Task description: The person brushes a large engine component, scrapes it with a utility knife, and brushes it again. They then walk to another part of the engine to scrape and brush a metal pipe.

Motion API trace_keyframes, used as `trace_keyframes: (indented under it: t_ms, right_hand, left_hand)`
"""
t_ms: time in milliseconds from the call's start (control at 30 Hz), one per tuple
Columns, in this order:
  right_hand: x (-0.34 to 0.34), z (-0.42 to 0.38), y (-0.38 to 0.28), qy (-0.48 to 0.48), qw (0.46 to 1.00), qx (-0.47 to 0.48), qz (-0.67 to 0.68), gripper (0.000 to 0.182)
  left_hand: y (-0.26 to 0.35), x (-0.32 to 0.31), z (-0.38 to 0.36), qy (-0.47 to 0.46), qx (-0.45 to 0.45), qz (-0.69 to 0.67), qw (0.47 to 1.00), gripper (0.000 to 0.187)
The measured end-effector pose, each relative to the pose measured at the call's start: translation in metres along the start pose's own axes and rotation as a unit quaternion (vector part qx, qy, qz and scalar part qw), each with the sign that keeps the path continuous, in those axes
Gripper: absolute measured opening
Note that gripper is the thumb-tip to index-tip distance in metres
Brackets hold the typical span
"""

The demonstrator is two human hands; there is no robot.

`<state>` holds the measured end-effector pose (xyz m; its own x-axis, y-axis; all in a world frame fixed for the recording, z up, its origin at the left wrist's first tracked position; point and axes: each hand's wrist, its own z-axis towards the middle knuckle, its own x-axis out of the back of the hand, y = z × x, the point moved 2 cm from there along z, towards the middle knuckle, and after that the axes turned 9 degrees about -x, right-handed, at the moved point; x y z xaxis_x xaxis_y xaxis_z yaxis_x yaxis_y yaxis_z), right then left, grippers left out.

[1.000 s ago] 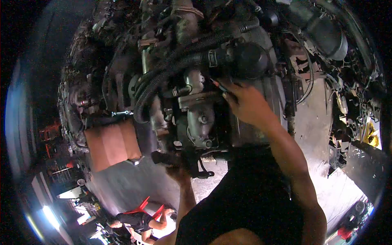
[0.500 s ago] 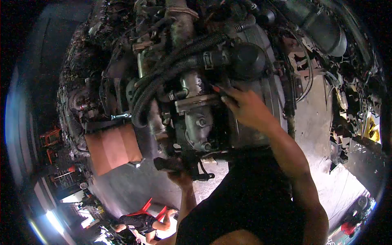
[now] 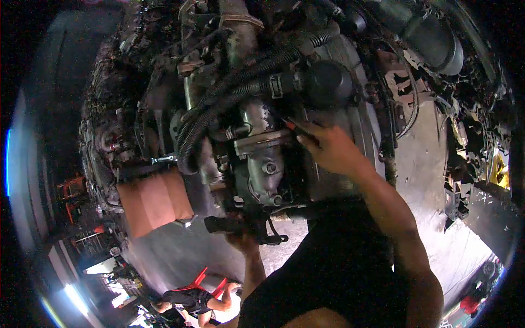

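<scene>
Over the right side of the engine (image 3: pixel 268 169), my right hand (image 3: pixel 334 150) is closed on a slim dark tool with a red part (image 3: pixel 290 125). Its inner end disappears into shadow beside the metal pipe (image 3: pixel 255 117), just above a bolted flange (image 3: pixel 261 143). My left hand (image 3: pixel 243 240) is lower down, under the engine's front edge. Its fingers are wrapped at a dark, blunt-ended piece (image 3: pixel 221 224), and what exactly they grip I cannot tell. A dark bracket (image 3: pixel 276 238) with a hole in its end sits right beside that hand.
Ribbed black hoses (image 3: pixel 219 104) cross the engine to a round black cap (image 3: pixel 330 82). A brown cushion-like pad (image 3: pixel 156 202) lies at left near a shiny socket tool (image 3: pixel 164 159). Another person (image 3: pixel 188 299) sits on a red chair (image 3: pixel 199 277) at lower left. Engine parts crowd both sides.
The view has shifted slightly, so the engine appears a little lower. Both hands stay in nearly the same places, with the right still at the pipe.
</scene>
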<state>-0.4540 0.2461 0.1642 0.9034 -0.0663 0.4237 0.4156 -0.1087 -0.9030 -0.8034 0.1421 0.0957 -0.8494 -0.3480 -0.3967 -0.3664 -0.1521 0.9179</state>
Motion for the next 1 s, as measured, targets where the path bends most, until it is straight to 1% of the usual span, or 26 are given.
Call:
trace_keyframes:
  t_ms: [33,67,100,133,167,200,267,333,433,500,533,567,633,700,733,800,833,867,900,933,967,1000]
  right_hand:
    - [-0.001,-0.001,0.000,0.034,0.998,0.045,0.005,0.038]
    - [-0.002,0.003,0.001,0.034,0.998,0.043,0.004,0.038]
    - [-0.003,0.010,0.001,0.036,0.999,0.021,-0.016,0.038]
    - [-0.002,0.009,-0.001,0.036,0.999,0.010,-0.024,0.039]
    - [-0.002,0.008,-0.002,0.037,0.999,-0.002,-0.033,0.039]
    - [0.004,-0.003,-0.008,0.041,0.998,0.014,-0.047,0.039]
    - [0.006,-0.004,-0.012,0.042,0.996,0.036,-0.066,0.039]
    - [0.003,0.000,-0.011,0.037,0.997,0.016,-0.073,0.040]
    - [0.000,0.007,-0.009,0.041,0.996,0.016,-0.072,0.040]
    - [0.002,-0.009,-0.014,0.040,0.996,0.016,-0.072,0.039]
    - [0.003,-0.012,-0.017,0.041,0.996,0.017,-0.074,0.038]
    - [0.003,-0.008,-0.018,0.040,0.996,0.020,-0.075,0.038]
    - [0.003,-0.001,-0.018,0.036,0.997,-0.007,-0.068,0.042]
    - [0.004,0.007,-0.013,0.037,0.997,0.007,-0.070,0.042]
    - [0.003,0.010,-0.013,0.034,0.997,0.022,-0.070,0.042]
    - [0.009,-0.007,-0.021,0.020,0.996,0.020,-0.083,0.042]
    - [0.012,-0.012,-0.024,0.006,0.995,0.016,-0.097,0.041]
    - [0.011,-0.007,-0.023,0.005,0.995,0.018,-0.099,0.041]
    - [0.007,-0.002,-0.021,0.016,0.997,0.010,-0.071,0.039]
    - [0.004,0.002,-0.016,0.028,0.999,0.001,-0.044,0.037]
    - [0.004,0.005,-0.011,0.030,0.999,-0.001,-0.044,0.037]
    - [0.003,0.008,-0.008,0.042,0.998,0.043,-0.015,0.038]
  left_hand:
    - [0.001,0.000,-0.002,0.000,0.003,0.001,1.000,0.025]
    - [0.004,-0.002,-0.003,-0.016,-0.080,0.178,0.981,0.024]
    - [0.007,-0.006,-0.004,-0.032,-0.162,0.348,0.923,0.023]
    - [0.007,-0.007,-0.004,-0.033,-0.161,0.349,0.922,0.023]
    - [0.006,-0.007,-0.004,-0.022,-0.137,0.301,0.943,0.022]
    - [0.005,-0.006,-0.005,-0.008,-0.112,0.253,0.961,0.021]
    - [0.004,-0.010,-0.005,0.001,-0.111,0.258,0.960,0.021]
    - [0.007,-0.012,-0.006,0.001,-0.101,0.276,0.956,0.020]
    - [0.007,-0.014,-0.007,0.000,-0.093,0.292,0.952,0.020]
    - [0.006,-0.013,-0.006,-0.015,-0.080,0.172,0.982,0.020]
    - [0.005,-0.013,-0.006,-0.012,-0.083,0.170,0.982,0.020]
    - [0.005,-0.013,-0.005,-0.027,-0.097,0.168,0.981,0.021]
    - [0.006,-0.014,-0.008,-0.045,-0.106,0.169,0.979,0.021]
    - [0.006,-0.018,-0.005,-0.017,-0.103,0.177,0.979,0.023]
    - [0.006,-0.015,-0.005,-0.018,-0.104,0.177,0.979,0.023]
    - [0.003,-0.004,-0.004,0.027,-0.065,0.081,0.994,0.026]
    - [0.000,-0.002,-0.003,0.030,-0.068,0.079,0.994,0.026]
    - [-0.002,-0.002,-0.002,0.001,-0.114,0.155,0.981,0.027]
    - [-0.001,-0.001,-0.004,-0.030,-0.155,0.233,0.960,0.028]
    - [-0.001,0.003,-0.005,-0.032,-0.151,0.234,0.960,0.028]
    - [-0.002,0.006,-0.003,-0.007,-0.086,0.140,0.986,0.029]
    - [-0.003,0.008,-0.003,0.019,-0.021,0.045,0.999,0.030]
